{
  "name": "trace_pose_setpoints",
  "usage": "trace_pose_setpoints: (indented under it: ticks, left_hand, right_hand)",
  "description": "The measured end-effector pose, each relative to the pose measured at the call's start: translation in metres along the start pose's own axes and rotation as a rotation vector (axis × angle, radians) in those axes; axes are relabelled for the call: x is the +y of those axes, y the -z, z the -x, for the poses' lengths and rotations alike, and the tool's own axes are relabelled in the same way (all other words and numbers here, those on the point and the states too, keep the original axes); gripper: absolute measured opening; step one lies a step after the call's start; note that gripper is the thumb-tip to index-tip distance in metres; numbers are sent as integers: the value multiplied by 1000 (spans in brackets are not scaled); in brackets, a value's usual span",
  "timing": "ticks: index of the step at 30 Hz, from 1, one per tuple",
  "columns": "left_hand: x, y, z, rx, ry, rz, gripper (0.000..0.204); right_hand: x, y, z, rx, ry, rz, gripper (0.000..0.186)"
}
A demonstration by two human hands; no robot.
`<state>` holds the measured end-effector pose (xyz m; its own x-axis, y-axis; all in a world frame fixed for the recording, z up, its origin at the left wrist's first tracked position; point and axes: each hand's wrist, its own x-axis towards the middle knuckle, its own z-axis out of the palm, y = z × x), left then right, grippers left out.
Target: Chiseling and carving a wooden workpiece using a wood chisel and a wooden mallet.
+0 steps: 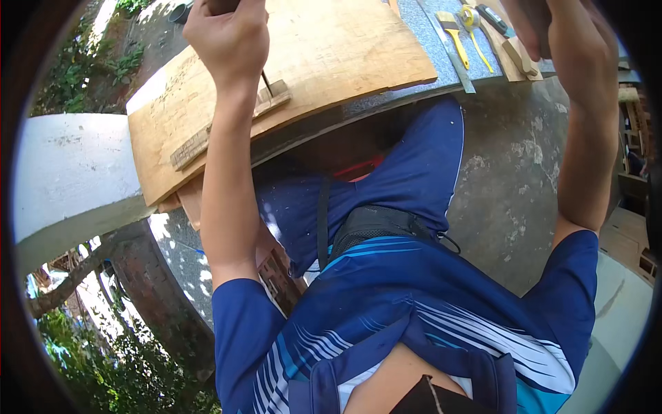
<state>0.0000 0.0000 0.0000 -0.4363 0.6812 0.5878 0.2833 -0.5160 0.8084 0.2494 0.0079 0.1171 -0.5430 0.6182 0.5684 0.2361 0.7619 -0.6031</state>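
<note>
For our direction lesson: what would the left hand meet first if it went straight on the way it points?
Nothing visible: the left hand points past the picture's upper edge. It seems raised over the wooden board, though depth is unclear.

A head-worn fisheye looks down over shirt [386, 290] and board [338, 48].

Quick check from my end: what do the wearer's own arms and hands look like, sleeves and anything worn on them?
Both the left hand and right hand show no glove, though the top edge crops them. The forearms are uncovered, with no watch or band visible. Short dark blue sleeves end near the elbows.
</note>
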Motion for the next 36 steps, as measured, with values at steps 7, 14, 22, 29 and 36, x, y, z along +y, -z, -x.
trace_pose_setpoints:
  ticks: [7, 14, 22, 29, 36]
  left_hand:
    - [-2, 0, 2, 27, 20, 41, 30]
    - [0, -7, 5, 39, 21, 37, 31]
    - [-12, -8, 3, 71, -17, 9, 23]
    - [-3, 5, 4, 98, -28, 145, 29]
    - [-12, 2, 3, 103, -61, 42, 30]
  right_hand:
    - [28, -6, -7, -327, 92, 104, 36]
    - [42, -11, -19, -172, 253, 56, 37]
    - [7, -1, -20, -291, 223, 256, 44]
    - [18, -4, -25, -330, 179, 212, 43]
    - [15, -21, -21, -303, 166, 148, 38]
